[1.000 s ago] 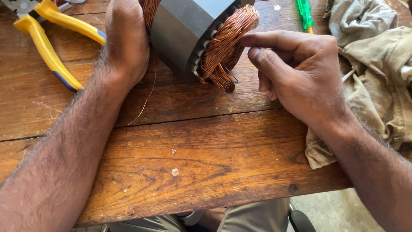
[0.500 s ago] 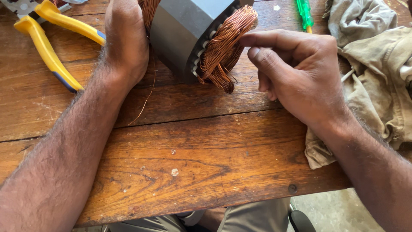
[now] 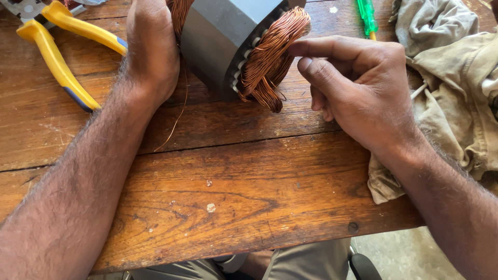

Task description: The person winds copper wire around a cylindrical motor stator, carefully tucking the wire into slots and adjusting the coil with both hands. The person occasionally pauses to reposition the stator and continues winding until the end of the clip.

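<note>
Upper centre of frame: grey motor stator (image 3: 223, 39) lay on its side on the wooden table (image 3: 249, 202), with the copper winding (image 3: 270, 57) bulging from its right end. Compared with the views a second and half a second before, almost nothing had shifted; stator, hands and tools sat in the same places. Judged from that, the work was a slow, steady pull or tuck on the coil, not a repositioning.

Left hand (image 3: 150, 49), upper left of centre, pressed flat against the stator's left end, bracing it; palm side hidden, so whether fingers curled round anything could not be told. A loose copper strand (image 3: 174, 122) trailed down from there across the boards.

Right hand (image 3: 358, 88), right of centre, had thumb and forefinger closed narrowly at the rim of the copper winding, pinching the wire there.

Yellow-handled pliers (image 3: 57, 62) lay at upper left, untouched. Green screwdriver (image 3: 367, 15) at top right, just beside a crumpled beige cloth (image 3: 446, 67) at the right edge.
</note>
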### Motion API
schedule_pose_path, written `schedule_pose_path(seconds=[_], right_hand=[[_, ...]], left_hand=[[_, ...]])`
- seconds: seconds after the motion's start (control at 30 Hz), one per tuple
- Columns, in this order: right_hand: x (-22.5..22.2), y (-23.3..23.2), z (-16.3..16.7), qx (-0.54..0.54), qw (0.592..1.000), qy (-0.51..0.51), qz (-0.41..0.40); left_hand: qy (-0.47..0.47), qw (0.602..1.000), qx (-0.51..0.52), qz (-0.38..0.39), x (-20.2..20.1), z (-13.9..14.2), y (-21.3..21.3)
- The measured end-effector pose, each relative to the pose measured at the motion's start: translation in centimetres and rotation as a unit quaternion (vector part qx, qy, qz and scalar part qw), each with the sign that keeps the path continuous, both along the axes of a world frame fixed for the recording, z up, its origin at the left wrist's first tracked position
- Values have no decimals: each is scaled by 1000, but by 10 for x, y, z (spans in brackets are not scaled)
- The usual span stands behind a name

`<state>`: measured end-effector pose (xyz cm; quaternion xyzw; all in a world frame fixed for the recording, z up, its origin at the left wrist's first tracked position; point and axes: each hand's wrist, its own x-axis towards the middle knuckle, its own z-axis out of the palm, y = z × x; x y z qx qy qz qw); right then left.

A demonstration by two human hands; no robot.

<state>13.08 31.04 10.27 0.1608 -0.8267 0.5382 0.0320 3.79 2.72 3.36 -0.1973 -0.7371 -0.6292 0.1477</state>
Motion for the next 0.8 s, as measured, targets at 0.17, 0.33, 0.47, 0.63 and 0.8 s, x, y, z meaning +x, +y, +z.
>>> schedule_pose_path(seconds=[0.17, 0.33, 0.47, 0.63, 0.8], right_hand=[[0, 0, 1, 4, 1000, 0, 5], [1, -1, 2, -3, 1000, -23, 5], [-1, 0, 2, -30, 997, -64, 4], [-6, 2, 3, -88, 987, -134, 19], [-7, 2, 4, -70, 984, -164, 24]], left_hand=[[-6, 1000, 1, -6, 1, 0, 0], [-44, 998, 38, -1, 0, 0, 2], [-59, 996, 60, -11, -1, 1, 3], [-18, 1000, 18, 3, -1, 0, 1], [-7, 1000, 9, 9, -2, -1, 2]])
